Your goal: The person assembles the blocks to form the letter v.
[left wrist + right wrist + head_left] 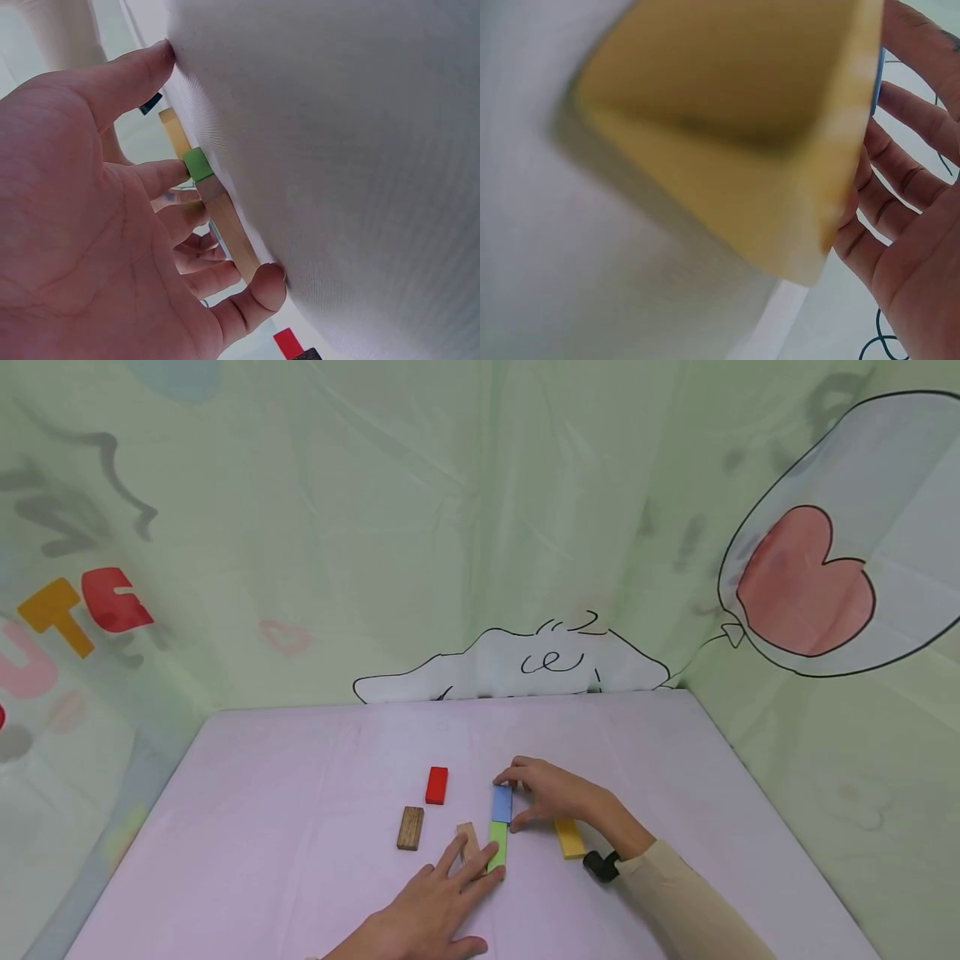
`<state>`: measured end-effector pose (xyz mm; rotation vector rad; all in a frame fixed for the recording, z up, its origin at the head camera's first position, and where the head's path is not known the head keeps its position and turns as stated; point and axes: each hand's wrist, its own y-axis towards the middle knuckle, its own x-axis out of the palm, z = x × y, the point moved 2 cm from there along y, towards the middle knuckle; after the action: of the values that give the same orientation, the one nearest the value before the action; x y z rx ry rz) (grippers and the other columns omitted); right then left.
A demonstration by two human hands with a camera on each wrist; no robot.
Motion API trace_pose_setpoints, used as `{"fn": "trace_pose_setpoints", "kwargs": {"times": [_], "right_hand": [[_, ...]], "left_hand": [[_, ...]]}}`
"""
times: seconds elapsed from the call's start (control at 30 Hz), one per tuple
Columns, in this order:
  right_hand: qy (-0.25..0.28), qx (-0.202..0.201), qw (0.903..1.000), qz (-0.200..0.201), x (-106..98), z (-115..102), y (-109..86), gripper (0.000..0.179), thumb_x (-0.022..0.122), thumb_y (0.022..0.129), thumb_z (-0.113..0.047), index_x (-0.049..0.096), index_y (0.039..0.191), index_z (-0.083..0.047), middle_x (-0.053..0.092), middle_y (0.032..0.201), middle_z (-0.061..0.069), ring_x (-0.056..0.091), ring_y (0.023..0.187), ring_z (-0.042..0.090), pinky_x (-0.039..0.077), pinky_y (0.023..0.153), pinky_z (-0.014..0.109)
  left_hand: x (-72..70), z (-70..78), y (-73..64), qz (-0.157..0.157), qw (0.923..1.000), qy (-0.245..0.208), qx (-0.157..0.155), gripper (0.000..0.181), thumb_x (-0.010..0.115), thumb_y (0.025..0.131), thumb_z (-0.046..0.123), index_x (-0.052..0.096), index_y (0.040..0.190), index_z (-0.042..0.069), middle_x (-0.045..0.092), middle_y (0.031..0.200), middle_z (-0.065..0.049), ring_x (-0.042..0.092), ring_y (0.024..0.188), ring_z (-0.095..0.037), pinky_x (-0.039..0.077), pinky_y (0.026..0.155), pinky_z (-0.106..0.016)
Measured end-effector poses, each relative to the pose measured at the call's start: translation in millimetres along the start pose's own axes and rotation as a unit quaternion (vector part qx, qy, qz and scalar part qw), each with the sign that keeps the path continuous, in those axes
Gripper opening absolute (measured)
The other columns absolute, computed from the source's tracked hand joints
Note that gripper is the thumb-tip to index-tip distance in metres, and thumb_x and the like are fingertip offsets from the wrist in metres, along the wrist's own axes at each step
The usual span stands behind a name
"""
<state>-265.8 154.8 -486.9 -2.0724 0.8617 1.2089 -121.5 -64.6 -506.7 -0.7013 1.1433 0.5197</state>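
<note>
A blue block (502, 804) and a green block (498, 835) lie end to end in a line on the table. My right hand (558, 789) holds the blue block, fingers curled at its far end and thumb near its lower right corner. With fingers spread, my left hand (442, 902) reaches over a light wooden block (468, 835) set at a slant beside the green one. In the left wrist view, fingertips touch the green block (199, 163) and the light wooden block (231, 238); the little finger bends at the wooden block's end.
A yellow block (570, 839) lies right of the line, under the right wrist, and looms large in the right wrist view. Left of the line are a red block (437, 785) and a dark brown block (410, 828). Printed cloth walls (420, 527) enclose the pale table (262, 827).
</note>
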Motion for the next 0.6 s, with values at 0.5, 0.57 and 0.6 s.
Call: {"fn": "trace_pose_setpoints", "kwargs": {"times": [0.5, 0.57, 0.6], "right_hand": [[0.003, 0.022, 0.9998, 0.002, -0.2, -5.2, -3.0, 0.067, 0.095, 0.077, -0.036, 0.069, 0.137, -0.021, 0.064, 0.12, -0.003, 0.059, 0.106, 0.013, 0.059, 0.101, 0.037], [-0.003, 0.024, 0.9997, 0.005, -1.9, -5.3, -4.6, 0.069, 0.095, 0.077, -0.037, 0.068, 0.138, -0.02, 0.065, 0.121, -0.003, 0.06, 0.108, 0.014, 0.058, 0.103, 0.039], [-0.005, 0.024, 0.9997, 0.007, -3.1, -5.1, -5.5, 0.07, 0.095, 0.077, -0.038, 0.068, 0.139, -0.02, 0.065, 0.122, -0.002, 0.06, 0.109, 0.014, 0.058, 0.104, 0.04]], "left_hand": [[-2.1, 1.6, -0.8, -0.004, 1.0, 0.004, -0.004, 0.084, 0.065, 0.096, 0.065, 0.03, 0.167, 0.038, 0.01, 0.18, 0.012, 0.019, 0.165, -0.036, 0.057, 0.103, -0.059], [-1.7, 1.6, -0.7, -0.001, 1.0, 0.008, -0.003, 0.084, 0.065, 0.096, 0.066, 0.03, 0.167, 0.038, 0.01, 0.18, 0.012, 0.019, 0.165, -0.036, 0.057, 0.103, -0.059], [-1.5, 1.4, -0.6, 0.0, 0.9999, 0.009, -0.003, 0.084, 0.065, 0.096, 0.066, 0.029, 0.167, 0.038, 0.01, 0.18, 0.012, 0.019, 0.165, -0.036, 0.057, 0.103, -0.059]]}}
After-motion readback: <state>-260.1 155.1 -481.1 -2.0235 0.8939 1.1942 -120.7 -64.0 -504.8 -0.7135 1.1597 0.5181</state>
